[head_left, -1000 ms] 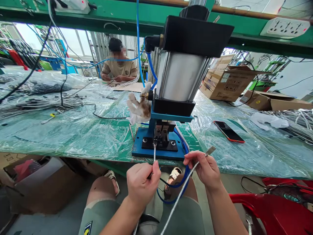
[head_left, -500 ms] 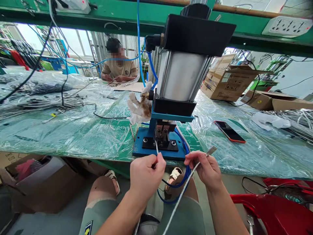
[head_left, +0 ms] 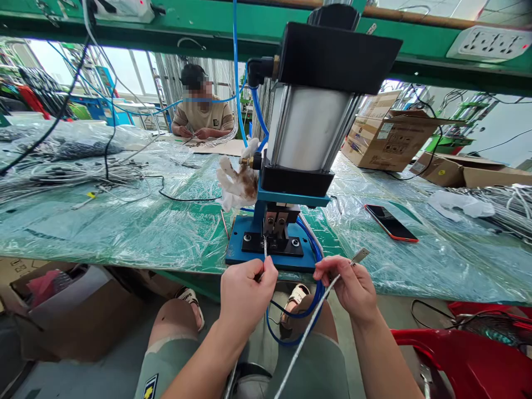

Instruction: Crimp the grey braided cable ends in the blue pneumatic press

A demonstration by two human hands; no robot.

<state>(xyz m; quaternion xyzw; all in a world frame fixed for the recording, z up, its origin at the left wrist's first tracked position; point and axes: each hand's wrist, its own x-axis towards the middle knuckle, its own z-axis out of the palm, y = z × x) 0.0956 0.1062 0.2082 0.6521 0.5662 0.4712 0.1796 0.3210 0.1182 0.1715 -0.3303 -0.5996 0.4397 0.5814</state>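
My left hand [head_left: 247, 285] is closed in a pinch on a thin light cable [head_left: 265, 247], whose far end sits at the jaws of the press [head_left: 276, 221]. To the right, my right hand [head_left: 349, 282] grips a white braided cable [head_left: 305, 335] that hangs down over my lap. A flat metal end piece [head_left: 360, 255] sticks out above the fingers of that hand. The press has a blue base plate [head_left: 236, 256] at the table's front edge and a large silver cylinder [head_left: 310, 127] above.
A phone [head_left: 390, 223] lies right of the press. Cardboard boxes [head_left: 384, 138] stand at the back right. Cable bundles [head_left: 83, 176] lie on the left. Blue hoses [head_left: 310, 316] loop below the base. Across the table sits a person [head_left: 203, 119]. A red chair [head_left: 465, 354] is at lower right.
My left hand has shifted slightly to the left with the thin cable, which now stands more upright. My right hand has stayed in place.
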